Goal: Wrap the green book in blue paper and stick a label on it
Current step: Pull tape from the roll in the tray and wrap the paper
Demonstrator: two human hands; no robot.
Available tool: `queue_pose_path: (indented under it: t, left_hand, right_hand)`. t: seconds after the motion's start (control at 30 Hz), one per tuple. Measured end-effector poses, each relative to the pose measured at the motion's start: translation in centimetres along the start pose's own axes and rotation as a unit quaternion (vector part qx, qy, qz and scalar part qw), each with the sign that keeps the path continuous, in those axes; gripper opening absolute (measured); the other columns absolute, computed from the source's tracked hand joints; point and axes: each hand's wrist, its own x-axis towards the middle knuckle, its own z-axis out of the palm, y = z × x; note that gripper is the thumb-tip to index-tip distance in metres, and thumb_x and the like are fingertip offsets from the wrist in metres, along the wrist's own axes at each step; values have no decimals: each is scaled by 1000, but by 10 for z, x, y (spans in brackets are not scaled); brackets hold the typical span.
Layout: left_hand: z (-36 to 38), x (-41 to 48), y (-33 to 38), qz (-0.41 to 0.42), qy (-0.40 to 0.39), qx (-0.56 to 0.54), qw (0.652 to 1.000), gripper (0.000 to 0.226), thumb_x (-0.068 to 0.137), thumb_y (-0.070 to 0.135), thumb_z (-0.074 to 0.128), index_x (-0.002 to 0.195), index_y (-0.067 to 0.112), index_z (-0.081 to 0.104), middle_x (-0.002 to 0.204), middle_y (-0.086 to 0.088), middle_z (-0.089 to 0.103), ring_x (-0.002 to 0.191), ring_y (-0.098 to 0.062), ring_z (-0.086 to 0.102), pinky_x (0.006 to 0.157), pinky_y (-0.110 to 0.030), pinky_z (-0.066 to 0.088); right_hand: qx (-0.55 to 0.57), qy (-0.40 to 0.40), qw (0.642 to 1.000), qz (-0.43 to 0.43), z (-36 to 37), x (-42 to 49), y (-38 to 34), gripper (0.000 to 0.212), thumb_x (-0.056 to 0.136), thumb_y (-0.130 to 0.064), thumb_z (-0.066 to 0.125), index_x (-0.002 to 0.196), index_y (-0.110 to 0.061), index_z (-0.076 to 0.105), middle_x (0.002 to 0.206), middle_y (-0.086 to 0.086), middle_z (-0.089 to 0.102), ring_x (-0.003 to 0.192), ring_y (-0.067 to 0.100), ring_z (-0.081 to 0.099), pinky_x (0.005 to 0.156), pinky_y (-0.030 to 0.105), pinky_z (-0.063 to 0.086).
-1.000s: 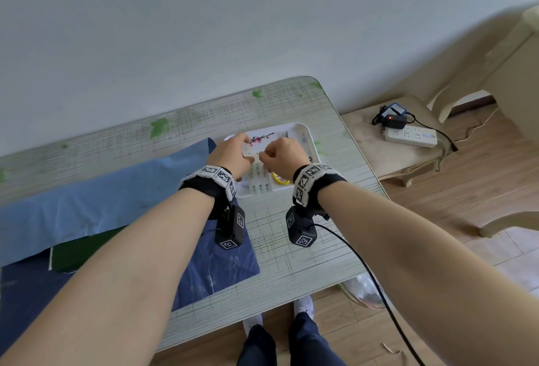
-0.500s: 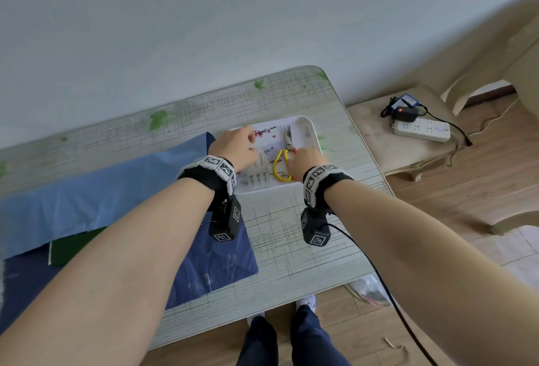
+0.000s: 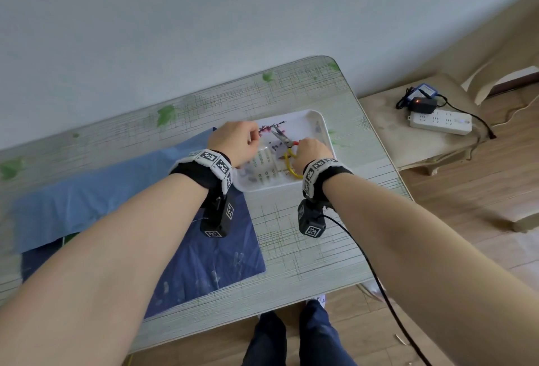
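Light blue paper lies folded over on the left of the table, its darker underside spread toward me. A sliver of the green book shows under the fold. A white tray holds a sheet of labels and yellow-handled scissors. My left hand is over the tray's left side, fingers curled at the top of the label sheet. My right hand grips the scissors' yellow handles, blades pointing away to the upper left.
The table stands against a grey wall. To its right, a low beige stool carries a white power strip and a black adapter. A black cable runs from my right wrist down past the table's front edge.
Both hands held the label sheet together a second ago. My right hand has let go of it, moved right to the scissors and closed on their handles; my left hand stays at the sheet.
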Motion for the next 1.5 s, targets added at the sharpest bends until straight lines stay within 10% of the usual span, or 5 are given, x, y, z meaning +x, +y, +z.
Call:
queue_pose_path:
  t: [0.13,0.33,0.63,1.5]
  left_hand:
    - [4,-5,-13,5,-29,47,998,11,87,17,53,80,24,58,71,8,61,54,-13,54,53,-24,45]
    - [13,-12,-27,4,-65,101,993,13,86,16,48,83,21,60,81,6,64,50,-8,45,59,-27,41]
    - [21,-23,-44,17,-104,149,983,12,90,20,49,85,22,60,88,5,64,64,-16,51,65,-29,46]
    - [26,-37,-36,20,-56,115,992,13,89,18,49,85,23,60,73,10,52,75,-19,52,62,-28,36]
  right_hand:
    - [27,14,999,-15,11,0,7,49,88,-53,49,104,-7,55,92,6,62,67,25,57,60,29,45]
    - [-10,-41,996,-80,12,-1,37,87,70,-72,60,131,-14,36,110,9,59,100,29,59,77,36,48]
    - [-117,31,950,-289,10,-5,19,74,68,-77,58,113,-19,48,108,0,58,99,20,55,81,29,40]
    - [-171,40,940,-292,-2,-28,-3,58,71,-77,53,79,-20,47,66,-4,53,61,17,48,45,20,19]
